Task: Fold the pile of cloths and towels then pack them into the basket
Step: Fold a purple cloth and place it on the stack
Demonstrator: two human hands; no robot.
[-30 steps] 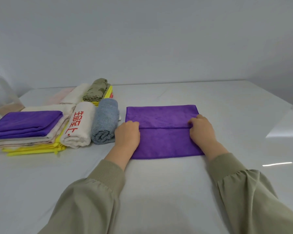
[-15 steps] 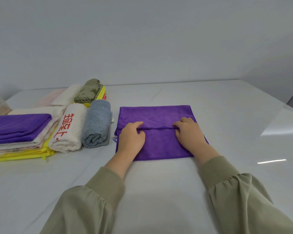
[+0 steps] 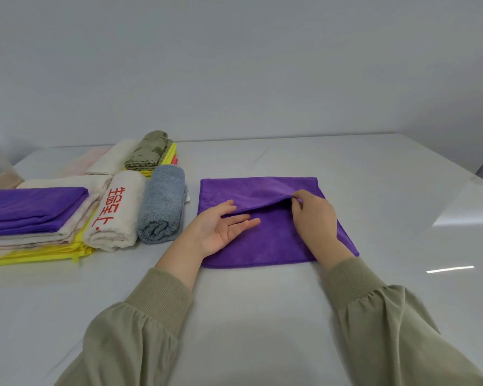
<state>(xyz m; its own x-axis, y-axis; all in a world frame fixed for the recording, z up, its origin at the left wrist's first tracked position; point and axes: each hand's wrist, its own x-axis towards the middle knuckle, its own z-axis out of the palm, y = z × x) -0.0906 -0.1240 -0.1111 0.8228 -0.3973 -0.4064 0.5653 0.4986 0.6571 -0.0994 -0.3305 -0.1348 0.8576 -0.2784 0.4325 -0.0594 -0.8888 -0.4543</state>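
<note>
Head view: nearest are the two olive sleeves (image 3: pixel 140 330), which come in over the near edge of the white table (image 3: pixel 262 307). A strip of bare surface lies between them, up to the near hem of the purple cloth (image 3: pixel 276 240).

This cloth lies flat in the middle of the table, with one layer folded over the other. The left hand (image 3: pixel 221 227) rests palm up on its left part, the fingers straight and a little spread, at the edge of the upper layer. The right hand (image 3: pixel 315 218) pinches that edge between thumb and fingertips and lifts it slightly.

From the cloth's right hem, bare surface runs to the right edge of the table, and also to the far edge. Toward the left edge, just beside the cloth but apart from it, lies a grey rolled towel (image 3: pixel 162 204). It touches a cream towel (image 3: pixel 115 213) with red characters. Next comes a folded stack (image 3: pixel 31 207) with a purple top, and farther back an olive cloth (image 3: pixel 148 147).
</note>
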